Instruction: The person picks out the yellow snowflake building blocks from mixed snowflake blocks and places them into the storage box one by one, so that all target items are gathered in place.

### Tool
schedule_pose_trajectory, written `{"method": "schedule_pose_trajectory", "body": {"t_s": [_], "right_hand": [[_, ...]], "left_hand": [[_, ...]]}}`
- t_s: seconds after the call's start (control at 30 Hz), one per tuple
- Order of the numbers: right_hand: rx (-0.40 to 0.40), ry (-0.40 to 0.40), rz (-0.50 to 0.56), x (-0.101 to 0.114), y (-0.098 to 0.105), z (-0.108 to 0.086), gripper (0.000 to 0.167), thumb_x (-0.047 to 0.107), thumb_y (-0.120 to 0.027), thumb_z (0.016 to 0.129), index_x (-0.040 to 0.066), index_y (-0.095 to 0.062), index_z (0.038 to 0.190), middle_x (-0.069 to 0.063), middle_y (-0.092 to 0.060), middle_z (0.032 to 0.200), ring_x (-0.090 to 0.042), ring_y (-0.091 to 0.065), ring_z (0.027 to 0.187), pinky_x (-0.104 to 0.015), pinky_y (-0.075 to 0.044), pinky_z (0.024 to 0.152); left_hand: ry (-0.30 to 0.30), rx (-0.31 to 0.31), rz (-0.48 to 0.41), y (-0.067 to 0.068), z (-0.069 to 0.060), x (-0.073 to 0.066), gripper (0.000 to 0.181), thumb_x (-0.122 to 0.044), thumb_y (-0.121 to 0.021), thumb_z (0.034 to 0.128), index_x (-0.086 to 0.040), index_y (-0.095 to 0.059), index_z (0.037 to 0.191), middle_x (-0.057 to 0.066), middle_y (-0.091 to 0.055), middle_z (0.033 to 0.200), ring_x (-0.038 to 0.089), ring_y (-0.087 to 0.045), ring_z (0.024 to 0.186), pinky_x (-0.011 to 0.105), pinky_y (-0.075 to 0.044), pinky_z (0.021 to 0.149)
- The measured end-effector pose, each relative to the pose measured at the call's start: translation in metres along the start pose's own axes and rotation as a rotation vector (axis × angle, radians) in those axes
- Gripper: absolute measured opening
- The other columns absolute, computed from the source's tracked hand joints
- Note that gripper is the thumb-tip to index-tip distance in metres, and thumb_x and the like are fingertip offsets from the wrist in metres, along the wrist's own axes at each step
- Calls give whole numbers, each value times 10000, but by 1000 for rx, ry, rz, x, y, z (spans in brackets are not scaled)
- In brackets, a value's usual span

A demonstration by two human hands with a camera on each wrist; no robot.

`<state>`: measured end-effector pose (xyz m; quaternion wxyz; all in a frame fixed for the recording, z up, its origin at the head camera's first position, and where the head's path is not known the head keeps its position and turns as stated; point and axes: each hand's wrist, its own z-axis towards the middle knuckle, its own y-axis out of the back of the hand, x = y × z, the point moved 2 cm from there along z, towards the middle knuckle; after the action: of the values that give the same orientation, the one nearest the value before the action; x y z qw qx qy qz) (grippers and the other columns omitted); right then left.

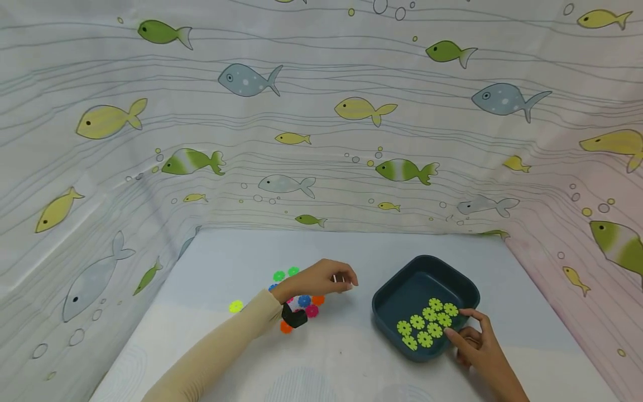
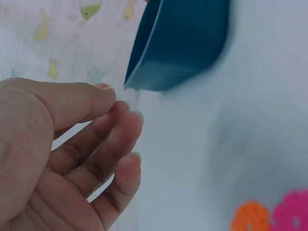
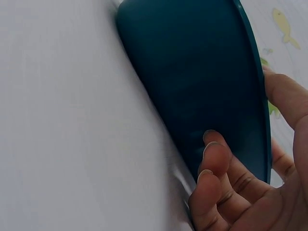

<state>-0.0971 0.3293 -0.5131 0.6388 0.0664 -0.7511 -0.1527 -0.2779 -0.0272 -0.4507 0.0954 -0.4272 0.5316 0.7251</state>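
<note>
My left hand (image 1: 318, 278) hovers over the white table between loose discs and the tray. Its fingers are loosely curled; in the left wrist view nothing shows between the thumb and fingertips. With my right hand (image 1: 479, 343) I grip the near right side of a dark blue tray (image 1: 402, 293), thumb and index finger at the rim and the other fingers bent against the outer wall. Inside the tray lie several yellow-green snowflake discs (image 1: 430, 314), mostly along its near right half. The tray's outer wall (image 3: 192, 72) fills much of the right wrist view.
Around and below my left wrist are blue (image 1: 305, 301), pink (image 1: 312, 311), orange (image 1: 286, 328) and green discs (image 1: 279, 276), partly covered by the forearm. A single yellow disc (image 1: 236, 306) lies further left. Fish-patterned cloth walls (image 1: 301, 162) enclose the table (image 1: 346, 363).
</note>
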Motion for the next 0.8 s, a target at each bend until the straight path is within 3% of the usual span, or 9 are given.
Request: {"method": "schedule_pose_trajectory", "body": {"t_s": [0.2,0.4,0.63,0.8], "right_hand": [[6,-21,6,-1,0,0,666,323,-688,1008,210,-206,1455,-160,-625,892,-229,-547,606,-368,-493,505],[12,-38,11,-2,0,1,680,347,-686,1006,229,-201,1468,-162,-630,914,-229,-548,614,-366,-490,517],[7,-43,-2,-5,0,3,662,339,-698,998,228,-214,1436,-158,-630,887,-236,-556,608,-369,-499,510],[3,-31,-5,-4,1,4,649,329,-696,1001,231,-216,1427,-163,-633,882,-243,-557,605,-374,-500,508]], "left_hand": [[59,-13,-56,6,-38,18,188,-167,-625,1043,-52,-708,1165,103,-729,1082,168,-658,848,297,-561,803],[145,-59,-46,10,-75,36,146,-151,-643,1029,-104,-714,1147,10,-721,1036,162,-654,881,309,-559,809],[270,-173,-35,22,-119,51,125,-175,-688,1000,-154,-724,1117,-79,-690,1006,176,-624,881,292,-545,757],[297,-230,-3,31,-146,59,117,-170,-717,982,-151,-719,1097,-66,-693,996,192,-618,867,290,-533,737]]}}
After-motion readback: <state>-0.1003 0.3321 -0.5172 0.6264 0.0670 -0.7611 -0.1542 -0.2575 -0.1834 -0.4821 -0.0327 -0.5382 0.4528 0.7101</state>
